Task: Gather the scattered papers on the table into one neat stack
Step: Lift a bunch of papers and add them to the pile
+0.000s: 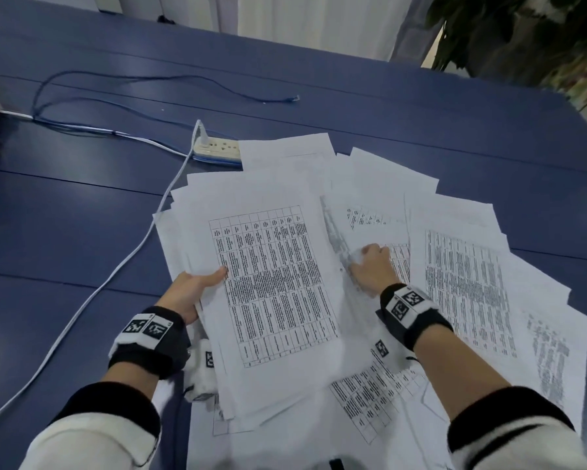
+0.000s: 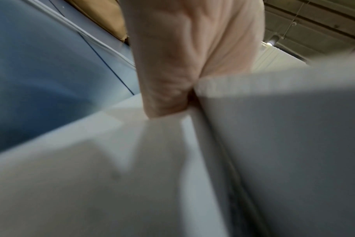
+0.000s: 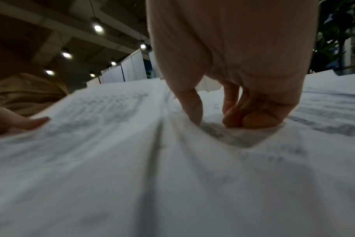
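**Both hands on the papers**

Head view: the left hand (image 1: 193, 290) grips a thick bundle of white printed sheets (image 1: 271, 283), thumb on top (table side up), over the blue table (image 1: 81, 205); loose white sheets (image 1: 468, 273) fan out rightward.

Left wrist view: blurred; fingers hidden under the bundle.

Right wrist view: the right hand (image 3: 229, 80), fingers curled, pinches a loose sheet.

We see the head view evenly bright, bowed at its edges; both wrist views are dimmer and blurred, nearby papers (image 3: 172, 176) smeared; round ceiling lamps (image 3: 98, 28) glare overhead.
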Demonstrator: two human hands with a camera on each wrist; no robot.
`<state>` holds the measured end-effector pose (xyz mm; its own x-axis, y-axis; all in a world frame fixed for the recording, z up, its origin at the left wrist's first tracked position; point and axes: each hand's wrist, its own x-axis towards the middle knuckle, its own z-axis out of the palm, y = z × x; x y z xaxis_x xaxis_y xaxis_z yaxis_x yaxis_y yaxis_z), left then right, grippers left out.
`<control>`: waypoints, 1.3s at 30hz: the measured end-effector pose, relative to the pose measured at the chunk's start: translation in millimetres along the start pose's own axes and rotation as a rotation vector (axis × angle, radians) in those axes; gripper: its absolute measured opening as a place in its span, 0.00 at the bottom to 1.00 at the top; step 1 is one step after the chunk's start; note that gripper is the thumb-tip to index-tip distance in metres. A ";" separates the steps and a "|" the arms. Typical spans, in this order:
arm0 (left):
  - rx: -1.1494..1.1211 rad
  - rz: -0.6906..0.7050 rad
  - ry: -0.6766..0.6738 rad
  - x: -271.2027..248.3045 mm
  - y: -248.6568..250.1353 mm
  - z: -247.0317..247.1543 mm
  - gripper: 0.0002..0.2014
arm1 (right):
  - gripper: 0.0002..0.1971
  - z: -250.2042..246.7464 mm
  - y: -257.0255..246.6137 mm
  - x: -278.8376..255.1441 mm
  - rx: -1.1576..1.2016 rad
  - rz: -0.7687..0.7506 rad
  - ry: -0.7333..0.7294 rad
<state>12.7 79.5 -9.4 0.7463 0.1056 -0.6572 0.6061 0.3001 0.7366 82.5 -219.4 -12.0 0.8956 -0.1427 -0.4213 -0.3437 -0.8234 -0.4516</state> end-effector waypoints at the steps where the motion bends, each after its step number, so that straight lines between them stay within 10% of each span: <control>1: -0.005 0.001 0.007 0.8 -0.7 1.5 0.20 | 0.22 3.9 -0.8 -5.9 0.044 -0.014 -0.022; 18: 0.110 0.050 0.060 -14.3 -19.5 23.5 0.29 | 0.21 19.7 0.4 -64.5 0.080 -0.037 -0.096; 21: 0.053 0.086 0.086 -15.1 -22.3 19.7 0.41 | 0.09 16.5 4.2 -71.2 0.187 -0.029 -0.148; 25: 0.069 0.188 0.136 -24.1 -25.1 20.3 0.49 | 0.18 12.6 5.9 -76.7 0.203 -0.028 -0.135; 39: 0.277 0.123 0.119 -34.0 -27.9 16.4 0.34 | 0.19 22.4 -2.6 -87.8 0.465 -0.089 -0.178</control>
<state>-25.0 52.0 -5.0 0.7914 0.2401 -0.5622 0.5770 0.0107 0.8167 -1.6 -192.4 8.5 0.8790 0.0457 -0.4746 -0.3942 -0.4902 -0.7773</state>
